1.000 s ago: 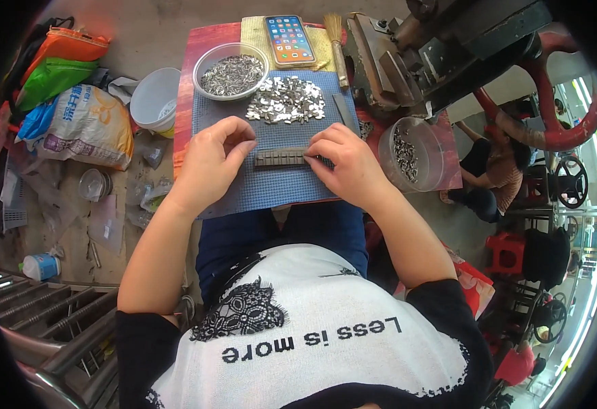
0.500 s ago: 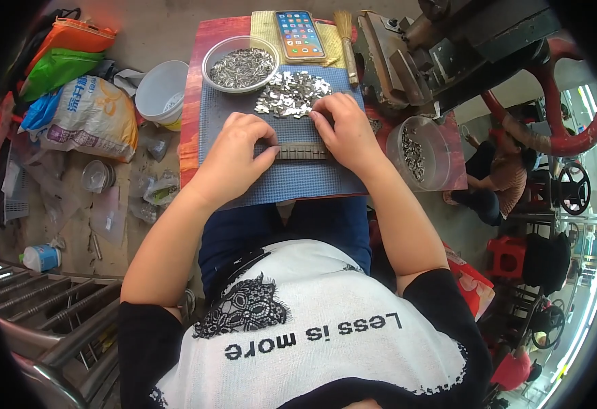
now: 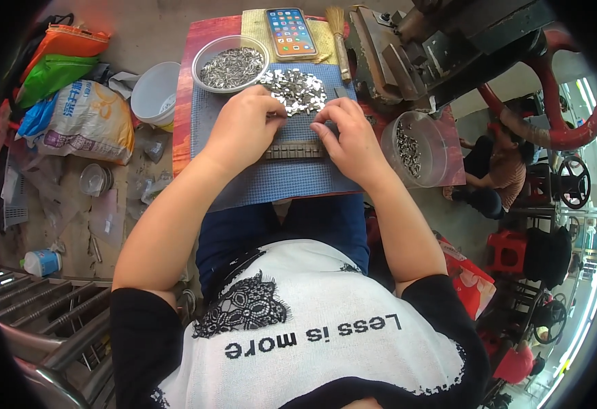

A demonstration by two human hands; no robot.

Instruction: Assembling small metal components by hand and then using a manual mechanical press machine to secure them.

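My left hand (image 3: 245,126) is closed in a pinch at the lower left edge of a pile of small flat metal pieces (image 3: 300,90). Whatever sits between its fingertips is too small to make out. A slotted metal bar (image 3: 295,150) lies crosswise on the blue ribbed mat (image 3: 271,185), just below the fingertips, its left end near my left wrist. My right hand (image 3: 350,136) hovers by the bar's right end, thumb and forefinger brought together; anything in them is hidden. Beyond my left hand stands a round clear tub (image 3: 195,63) of small metal pins (image 3: 233,67).
A phone (image 3: 290,33) rests on a yellow cloth (image 3: 255,27) beside a small brush (image 3: 338,42). A heavy machine (image 3: 407,61) stands close on the right, above another clear tub (image 3: 429,160) with metal parts. A white bucket (image 3: 150,99) is left of the table. Another person (image 3: 499,167) sits farther right.
My left hand has gone from the bar's left end up to the pile's edge. My right hand has drawn slightly down from the pile's right side. The view has shifted a little.
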